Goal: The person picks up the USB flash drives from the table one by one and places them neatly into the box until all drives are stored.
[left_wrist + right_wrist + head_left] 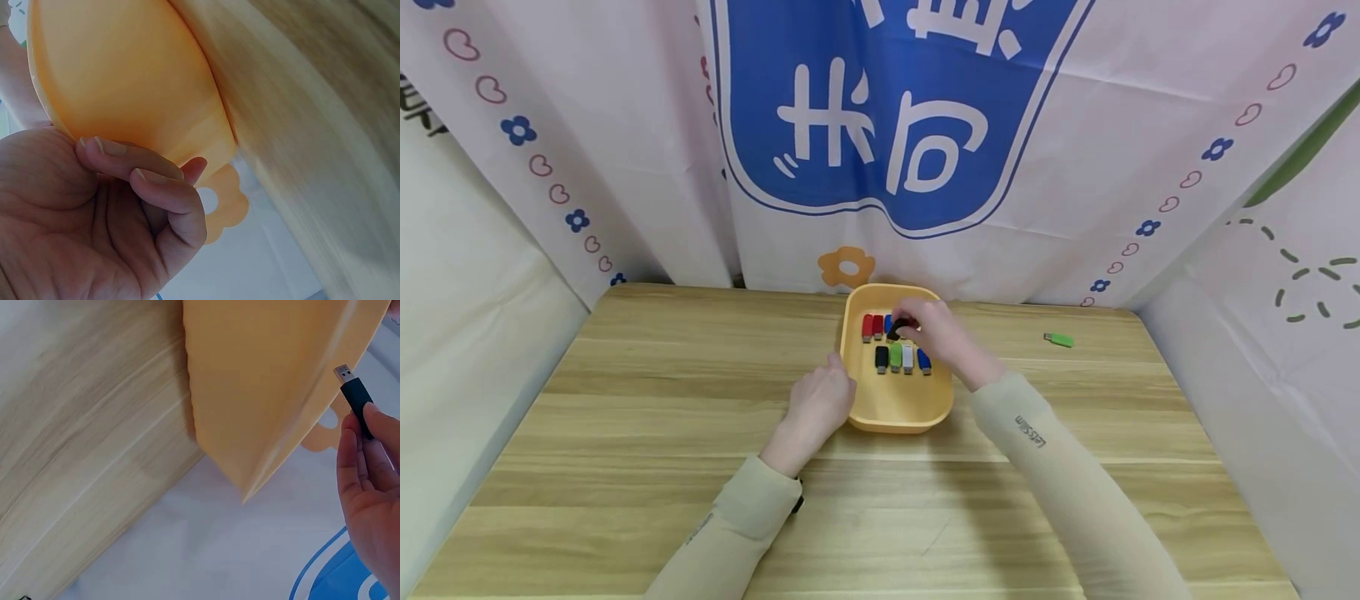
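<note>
A yellow plastic tray (898,410) stands on the table, holding USB flash drives in two rows. My right hand (936,329) is over the tray's upper part and pinches a black USB flash drive (357,400) between thumb and fingers, metal plug bare. My left hand (822,400) holds the tray at its left side, fingers curled against the wall. Below the right hand lie a black drive (882,359), a green drive (895,357), a white drive (907,359) and a blue drive (924,362). Two red drives, one a red drive (867,327), lie in the upper row, partly hidden by the hand.
A bright green USB drive (1060,340) lies alone on the wooden table (700,375), right of the tray. Behind the table's far edge hangs a printed white curtain (1075,167) with a blue emblem, and white cloth borders both sides.
</note>
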{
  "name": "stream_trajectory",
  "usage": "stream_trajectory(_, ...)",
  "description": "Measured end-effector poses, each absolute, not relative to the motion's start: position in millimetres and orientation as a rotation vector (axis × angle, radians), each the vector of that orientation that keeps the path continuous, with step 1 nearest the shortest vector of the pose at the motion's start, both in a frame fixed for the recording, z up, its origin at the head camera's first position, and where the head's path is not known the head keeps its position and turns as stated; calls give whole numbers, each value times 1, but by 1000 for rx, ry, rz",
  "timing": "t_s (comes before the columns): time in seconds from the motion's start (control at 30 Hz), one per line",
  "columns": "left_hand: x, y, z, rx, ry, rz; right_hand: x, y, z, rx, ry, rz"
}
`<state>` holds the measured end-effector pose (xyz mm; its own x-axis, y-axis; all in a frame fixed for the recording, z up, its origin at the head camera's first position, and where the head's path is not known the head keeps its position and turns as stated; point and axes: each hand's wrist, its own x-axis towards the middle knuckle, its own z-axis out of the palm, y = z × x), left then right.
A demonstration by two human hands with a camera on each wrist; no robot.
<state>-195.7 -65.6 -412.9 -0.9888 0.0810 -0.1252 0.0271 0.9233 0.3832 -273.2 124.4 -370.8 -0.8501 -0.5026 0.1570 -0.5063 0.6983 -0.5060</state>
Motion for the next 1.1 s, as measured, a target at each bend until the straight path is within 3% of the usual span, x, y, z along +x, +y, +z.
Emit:
stream_trajectory(0.43,-194,-67,-414,138,2992,574,-271,96,-394,981,-2977,703)
stream_trajectory(1.1,-195,-66,-415,147,3005,557,-273,84,-414,909,-3078,755)
